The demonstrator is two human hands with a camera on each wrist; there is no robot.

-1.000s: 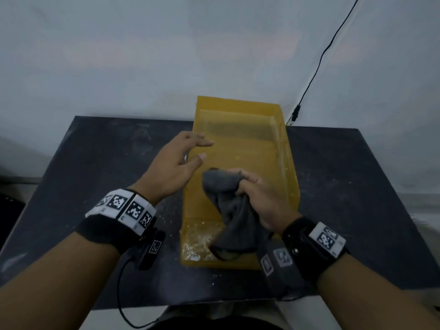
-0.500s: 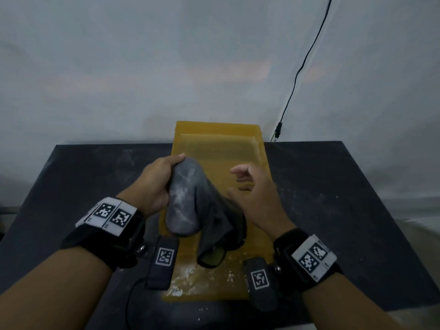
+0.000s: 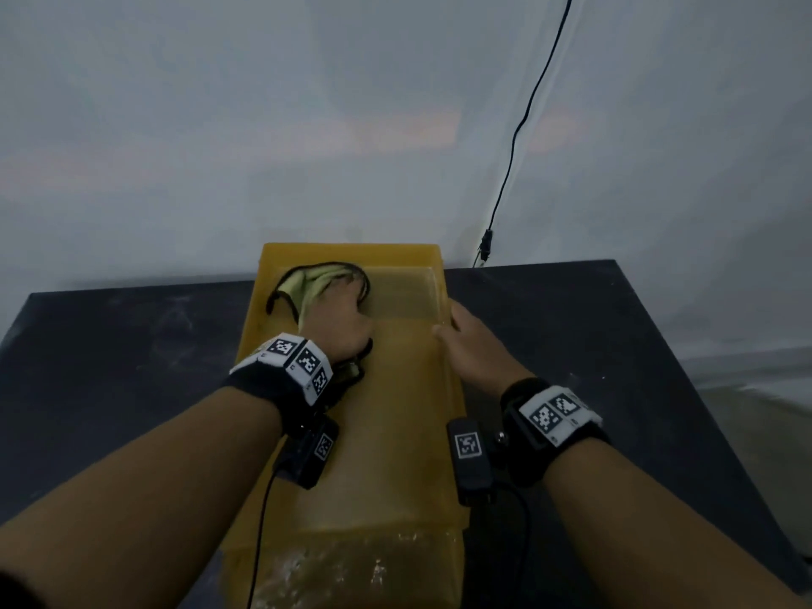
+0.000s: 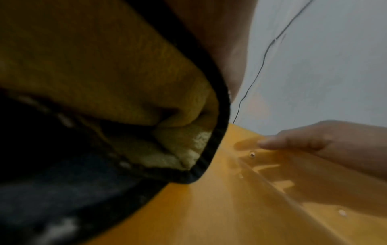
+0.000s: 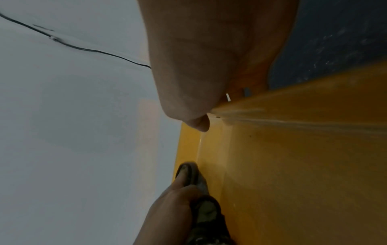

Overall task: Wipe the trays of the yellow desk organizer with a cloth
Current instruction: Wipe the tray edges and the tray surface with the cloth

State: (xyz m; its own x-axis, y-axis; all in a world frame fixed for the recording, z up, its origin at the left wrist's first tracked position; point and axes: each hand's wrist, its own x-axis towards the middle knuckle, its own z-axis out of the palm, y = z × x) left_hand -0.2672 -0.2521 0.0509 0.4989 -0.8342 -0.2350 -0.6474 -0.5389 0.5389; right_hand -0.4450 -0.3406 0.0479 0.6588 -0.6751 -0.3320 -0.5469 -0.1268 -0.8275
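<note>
The yellow desk organizer (image 3: 395, 454) lies lengthwise on the dark table, its top tray facing me. A yellow-green cloth (image 3: 303, 283) with black edging lies in the tray's far left corner. My left hand (image 3: 340, 309) presses down on it, fingers stretched over the fabric. The left wrist view shows the bunched cloth (image 4: 104, 66) under the palm. My right hand (image 3: 461, 340) holds the organizer's right wall. Its thumb (image 4: 272, 140) sits inside the wall and the fingers outside. The right wrist view shows the left hand (image 5: 173, 199) on the cloth (image 5: 207, 210) at the tray's far end.
White dusty residue (image 3: 351, 569) covers the organizer's lower front tray. The dark table (image 3: 132, 367) extends on both sides and carries faint dust marks. A white wall stands right behind the organizer, with a black cable (image 3: 514, 160) hanging down at the right.
The cloth passed from my right hand to my left, which has carried it forward into the tray's far left corner. My right hand let go and moved to the organizer's right wall.
</note>
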